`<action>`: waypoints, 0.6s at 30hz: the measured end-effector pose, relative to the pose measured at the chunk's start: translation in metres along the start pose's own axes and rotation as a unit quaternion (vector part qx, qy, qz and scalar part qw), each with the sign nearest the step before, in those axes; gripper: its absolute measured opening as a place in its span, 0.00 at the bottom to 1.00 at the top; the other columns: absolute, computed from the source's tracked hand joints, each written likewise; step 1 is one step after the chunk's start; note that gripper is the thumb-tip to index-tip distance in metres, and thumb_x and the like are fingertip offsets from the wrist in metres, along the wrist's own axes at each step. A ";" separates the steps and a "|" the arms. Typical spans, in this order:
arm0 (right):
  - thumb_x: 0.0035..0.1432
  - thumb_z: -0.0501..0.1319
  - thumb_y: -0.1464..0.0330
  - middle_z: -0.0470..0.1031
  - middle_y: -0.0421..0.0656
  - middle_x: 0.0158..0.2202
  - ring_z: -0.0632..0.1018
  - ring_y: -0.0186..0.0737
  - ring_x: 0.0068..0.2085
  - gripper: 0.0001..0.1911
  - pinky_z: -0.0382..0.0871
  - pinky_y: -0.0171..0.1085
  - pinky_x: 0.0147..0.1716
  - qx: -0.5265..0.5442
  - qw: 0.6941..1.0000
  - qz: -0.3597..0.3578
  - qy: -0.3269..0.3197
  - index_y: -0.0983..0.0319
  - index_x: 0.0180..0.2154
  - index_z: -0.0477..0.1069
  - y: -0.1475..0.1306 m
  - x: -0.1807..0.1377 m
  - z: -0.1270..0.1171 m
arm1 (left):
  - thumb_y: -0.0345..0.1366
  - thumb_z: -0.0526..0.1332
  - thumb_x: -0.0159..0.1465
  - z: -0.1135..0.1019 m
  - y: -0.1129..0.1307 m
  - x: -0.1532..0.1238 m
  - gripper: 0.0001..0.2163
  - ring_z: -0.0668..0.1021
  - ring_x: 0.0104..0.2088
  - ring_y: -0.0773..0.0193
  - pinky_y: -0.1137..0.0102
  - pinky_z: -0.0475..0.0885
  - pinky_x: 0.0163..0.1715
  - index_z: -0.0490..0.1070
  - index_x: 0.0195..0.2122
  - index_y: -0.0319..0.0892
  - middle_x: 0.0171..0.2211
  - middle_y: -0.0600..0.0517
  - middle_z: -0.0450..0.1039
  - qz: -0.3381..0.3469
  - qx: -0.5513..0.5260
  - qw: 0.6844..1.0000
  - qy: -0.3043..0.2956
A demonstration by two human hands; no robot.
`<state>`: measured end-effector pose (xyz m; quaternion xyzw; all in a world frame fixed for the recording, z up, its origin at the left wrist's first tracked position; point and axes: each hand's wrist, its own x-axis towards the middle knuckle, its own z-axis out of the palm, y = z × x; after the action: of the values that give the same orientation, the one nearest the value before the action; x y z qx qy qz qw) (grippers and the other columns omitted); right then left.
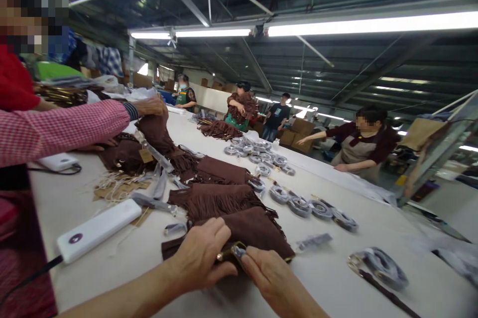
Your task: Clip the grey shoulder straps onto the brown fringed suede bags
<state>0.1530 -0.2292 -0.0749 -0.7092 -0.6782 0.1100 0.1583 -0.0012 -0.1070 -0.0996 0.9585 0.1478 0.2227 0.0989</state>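
In front of me lies a dark brown suede-like fringed bag (257, 228); a gold-coloured frame with a round knob shows at its near edge. My left hand (203, 253) is closed on that near edge, fingers over the brown material and thumb below beside the knob. The fingertips of my right hand (274, 280) pinch a small greyish, plastic-wrapped piece (238, 249) at the frame; its far end is hidden. More brown fringed bags (220, 171) overlap just beyond. A clear-wrapped strip (313, 241) lies to the right of the bag.
Coiled wrapped straps (298, 206) run along the white table (373, 223), with another coil (386, 268) nearer right. At left are a white device (99, 231) with a cord and a co-worker's checked sleeve (67, 128), that hand on a brown bag. Several people stand around the table.
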 end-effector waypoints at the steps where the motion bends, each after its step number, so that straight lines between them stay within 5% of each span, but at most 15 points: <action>1: 0.69 0.43 0.65 0.78 0.39 0.30 0.76 0.36 0.29 0.20 0.58 0.33 0.27 0.001 1.000 -0.001 0.001 0.59 0.30 0.68 -0.004 0.000 0.002 | 0.50 0.59 0.61 0.000 0.002 -0.002 0.15 0.71 0.37 0.57 0.68 0.65 0.33 0.62 0.34 0.43 0.38 0.48 0.70 -0.011 -0.002 1.000 -0.005; 6: 0.68 0.45 0.65 0.80 0.40 0.31 0.79 0.39 0.31 0.18 0.58 0.34 0.27 -0.074 0.997 0.023 -0.006 0.58 0.32 0.71 0.014 -0.002 0.010 | 0.41 0.48 0.68 -0.002 -0.003 -0.012 0.14 0.70 0.27 0.64 0.71 0.60 0.28 0.59 0.25 0.43 0.25 0.53 0.68 -0.073 -0.062 0.994 -0.048; 12: 0.68 0.44 0.66 0.81 0.49 0.33 0.81 0.49 0.36 0.18 0.65 0.38 0.30 -0.237 0.940 0.244 0.020 0.59 0.35 0.72 0.119 -0.017 -0.014 | 0.51 0.50 0.63 -0.019 -0.057 -0.010 0.20 0.65 0.24 0.67 0.74 0.58 0.23 0.54 0.21 0.42 0.20 0.56 0.60 -0.211 -0.250 0.944 0.039; 15: 0.67 0.44 0.65 0.81 0.48 0.37 0.81 0.49 0.39 0.19 0.69 0.41 0.33 -0.229 0.947 0.226 0.023 0.58 0.38 0.73 0.146 -0.016 -0.024 | 0.53 0.53 0.61 -0.027 -0.070 0.026 0.19 0.60 0.17 0.72 0.77 0.54 0.16 0.60 0.25 0.42 0.17 0.60 0.57 -0.266 -0.389 0.881 0.034; 18: 0.63 0.48 0.65 0.76 0.48 0.51 0.75 0.49 0.52 0.17 0.68 0.43 0.47 -0.220 0.959 0.159 0.082 0.57 0.47 0.72 0.153 -0.012 -0.038 | 0.47 0.51 0.66 -0.055 -0.074 0.088 0.17 0.62 0.15 0.73 0.77 0.59 0.15 0.66 0.32 0.36 0.18 0.59 0.58 -0.220 -0.417 0.878 0.084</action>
<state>0.3084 -0.2482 -0.0973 -0.8316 -0.5490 -0.0771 0.0337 0.0317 -0.0021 -0.0354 0.7487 0.2563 0.3161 0.5232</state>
